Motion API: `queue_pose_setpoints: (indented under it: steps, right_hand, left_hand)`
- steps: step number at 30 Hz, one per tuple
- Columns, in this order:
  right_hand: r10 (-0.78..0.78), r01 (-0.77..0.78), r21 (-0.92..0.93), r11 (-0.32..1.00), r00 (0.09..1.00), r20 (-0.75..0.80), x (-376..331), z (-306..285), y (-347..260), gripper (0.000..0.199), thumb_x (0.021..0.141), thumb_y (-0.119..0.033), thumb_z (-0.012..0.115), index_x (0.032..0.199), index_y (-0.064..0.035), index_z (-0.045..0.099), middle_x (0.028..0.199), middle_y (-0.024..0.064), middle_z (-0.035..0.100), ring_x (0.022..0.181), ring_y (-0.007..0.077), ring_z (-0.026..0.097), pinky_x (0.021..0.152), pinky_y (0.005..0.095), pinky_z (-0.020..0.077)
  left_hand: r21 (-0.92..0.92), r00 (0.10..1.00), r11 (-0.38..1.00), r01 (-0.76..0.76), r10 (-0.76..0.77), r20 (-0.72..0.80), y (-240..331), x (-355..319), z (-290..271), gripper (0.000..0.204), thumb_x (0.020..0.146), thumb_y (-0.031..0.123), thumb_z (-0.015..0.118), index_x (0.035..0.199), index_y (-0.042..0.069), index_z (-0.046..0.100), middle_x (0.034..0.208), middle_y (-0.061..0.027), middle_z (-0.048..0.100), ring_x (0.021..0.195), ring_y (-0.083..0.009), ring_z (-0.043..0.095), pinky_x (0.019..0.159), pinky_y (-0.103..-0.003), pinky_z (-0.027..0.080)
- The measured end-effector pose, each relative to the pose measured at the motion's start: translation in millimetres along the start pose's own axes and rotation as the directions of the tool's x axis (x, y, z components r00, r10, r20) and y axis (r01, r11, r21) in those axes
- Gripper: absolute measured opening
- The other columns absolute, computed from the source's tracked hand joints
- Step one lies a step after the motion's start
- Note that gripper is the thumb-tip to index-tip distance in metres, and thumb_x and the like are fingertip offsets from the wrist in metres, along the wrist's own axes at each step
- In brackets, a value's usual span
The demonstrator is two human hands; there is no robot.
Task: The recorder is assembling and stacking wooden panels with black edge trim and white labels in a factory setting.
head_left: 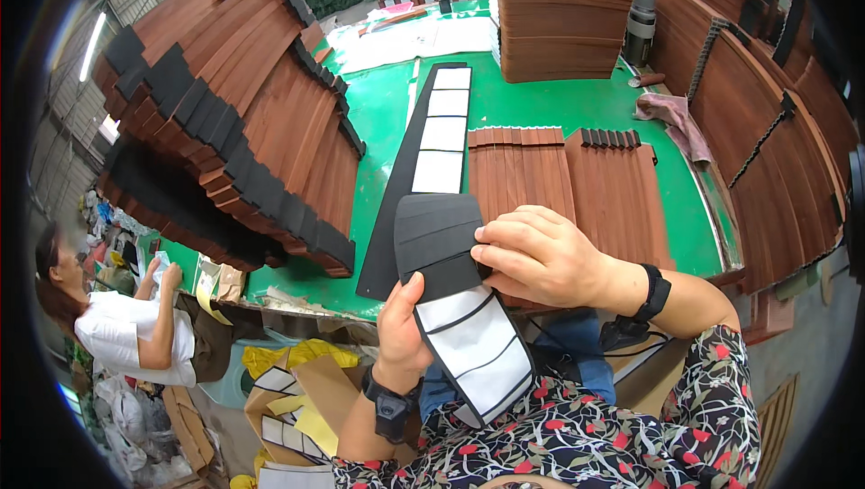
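While the black strip (450, 282) with white backing squares hangs over the green table's (541, 102) near edge, the left hand (401, 327) pinches its lower side and the right hand (541, 255) presses fingers closed on its dark top. Brown wooden slats (568, 183) lie just behind.

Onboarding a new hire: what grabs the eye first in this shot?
Front and centre, the left hand and right hand hold a black strip with white backing panels. Behind it lies the green table, with a big fanned stack of brown pieces with black ends on its left. Another person in a white top works at lower left.
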State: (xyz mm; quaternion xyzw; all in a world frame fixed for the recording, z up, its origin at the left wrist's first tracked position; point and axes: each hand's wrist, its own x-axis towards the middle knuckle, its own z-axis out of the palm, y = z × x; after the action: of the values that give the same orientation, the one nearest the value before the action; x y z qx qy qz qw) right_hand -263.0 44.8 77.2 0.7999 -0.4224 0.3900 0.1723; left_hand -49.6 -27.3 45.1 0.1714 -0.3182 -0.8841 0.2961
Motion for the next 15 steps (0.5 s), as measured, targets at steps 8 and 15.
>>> queue_pose_setpoints:
  steps: [8,15]
  right_hand:
    - [-0.187,0.182,-0.095,0.979,0.981,-0.049,1.6,1.0,10.3,0.032,0.077,-0.009,0.07,0.108,-0.0033,0.065,0.112,0.01,0.062,0.101,0.0241,0.062,0.086,0.0376,0.0509]
    - [0.363,-0.351,0.149,0.924,0.929,-0.065,7.9,-16.8,39.1,0.044,0.072,0.005,0.07,0.115,-0.0016,0.063,0.105,0.0115,0.063,0.093,0.027,0.062,0.081,0.0335,0.0525]
  left_hand:
    - [0.001,0.992,0.996,-0.093,0.093,-0.09,-1.0,1.6,9.8,0.044,0.103,0.021,0.034,0.141,-0.002,0.037,0.137,-0.0183,0.05,0.124,-0.0292,0.053,0.105,-0.042,0.043]
    - [0.21,0.962,0.954,-0.216,0.245,-0.121,-7.9,18.9,-19.7,0.043,0.1,0.014,0.041,0.139,-0.003,0.038,0.135,-0.0158,0.052,0.121,-0.0256,0.053,0.105,-0.039,0.04]
